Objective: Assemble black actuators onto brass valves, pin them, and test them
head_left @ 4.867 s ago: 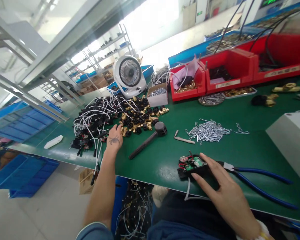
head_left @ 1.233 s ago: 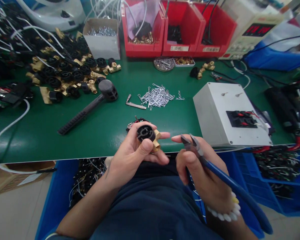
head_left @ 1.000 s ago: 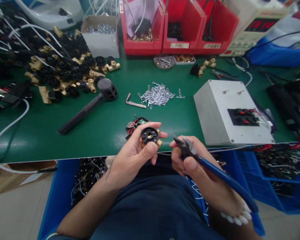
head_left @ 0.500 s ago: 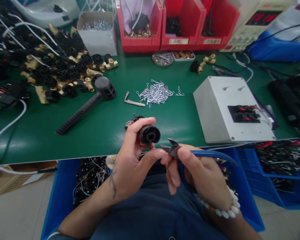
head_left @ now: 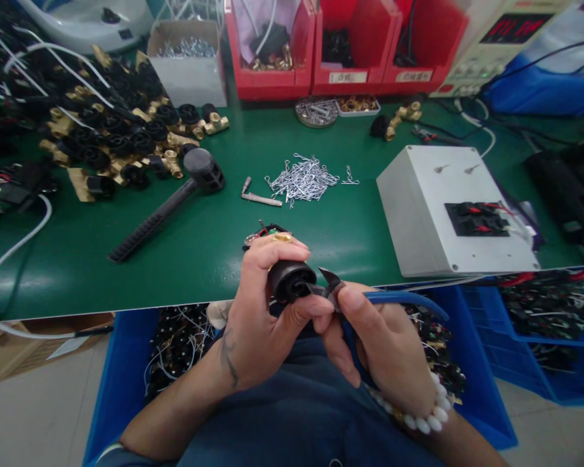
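My left hand [head_left: 260, 311] is wrapped round a brass valve with a black round plastic cap [head_left: 292, 280]; the cap's hollow end faces me, and most of the brass is hidden by the fingers. In my right hand [head_left: 379, 331] is a pair of blue-handled cutting pliers [head_left: 333, 290], jaws apart. One jaw tip reaches the cap's lower right rim, close to my left thumb; whether it touches I cannot tell. Just beyond the left fingers lies a small part with red and black wires [head_left: 267, 230]. A pile of metal spring clips [head_left: 304, 181] lies farther up the green bench.
A black mallet [head_left: 170, 201] and several brass valves [head_left: 126, 143] lie to the left. A grey switch box [head_left: 409, 214] stands at right. Red bins [head_left: 277, 84] and a carton of metal parts [head_left: 187, 78] line the back. Blue crates [head_left: 102, 389] sit below the bench edge.
The black cap has tilted and sits slightly lower. My right hand has brought the pliers left, so a jaw now reaches the cap's rim. A gold ring shows on my left hand.
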{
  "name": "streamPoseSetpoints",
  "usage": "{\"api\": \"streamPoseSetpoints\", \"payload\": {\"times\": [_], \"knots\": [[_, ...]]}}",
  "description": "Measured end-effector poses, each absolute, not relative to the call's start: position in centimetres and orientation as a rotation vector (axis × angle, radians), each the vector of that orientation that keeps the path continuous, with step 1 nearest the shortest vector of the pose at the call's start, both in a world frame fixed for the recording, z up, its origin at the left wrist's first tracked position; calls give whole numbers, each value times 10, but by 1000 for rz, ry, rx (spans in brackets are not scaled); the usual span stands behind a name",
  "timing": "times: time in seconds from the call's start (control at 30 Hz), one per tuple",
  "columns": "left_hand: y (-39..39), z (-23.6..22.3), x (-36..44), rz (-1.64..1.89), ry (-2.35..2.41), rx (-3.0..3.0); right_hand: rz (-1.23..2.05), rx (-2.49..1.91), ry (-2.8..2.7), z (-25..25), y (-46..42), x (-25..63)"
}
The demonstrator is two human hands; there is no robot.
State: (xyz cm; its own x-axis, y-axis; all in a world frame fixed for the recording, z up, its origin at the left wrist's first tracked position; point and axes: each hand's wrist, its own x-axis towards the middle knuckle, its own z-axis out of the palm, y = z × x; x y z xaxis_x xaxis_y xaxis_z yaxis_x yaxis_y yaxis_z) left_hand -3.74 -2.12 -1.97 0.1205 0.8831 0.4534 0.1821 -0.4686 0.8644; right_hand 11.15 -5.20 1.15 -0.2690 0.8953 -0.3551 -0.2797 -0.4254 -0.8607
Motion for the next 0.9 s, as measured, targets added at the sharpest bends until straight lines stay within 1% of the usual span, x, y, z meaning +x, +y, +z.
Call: {"api": "streamPoseSetpoints", "payload": {"times": [0.13, 0.3, 0.53, 0.9], "knots": [[-20, -19, -41, 1339, 995, 1775, 1739, -1138, -939, 11, -53, 111], [-18, -18, -45, 1268, 986, 1785, 1578, -1181, -1045, 5, -54, 110], [-20, -13, -47, 1148, 1011, 1738, 1514, -1159, -1073, 4, -52, 107], [-19, -15, -40, 1137, 997, 1749, 1770, -1091, -927, 9, -50, 121]]}}
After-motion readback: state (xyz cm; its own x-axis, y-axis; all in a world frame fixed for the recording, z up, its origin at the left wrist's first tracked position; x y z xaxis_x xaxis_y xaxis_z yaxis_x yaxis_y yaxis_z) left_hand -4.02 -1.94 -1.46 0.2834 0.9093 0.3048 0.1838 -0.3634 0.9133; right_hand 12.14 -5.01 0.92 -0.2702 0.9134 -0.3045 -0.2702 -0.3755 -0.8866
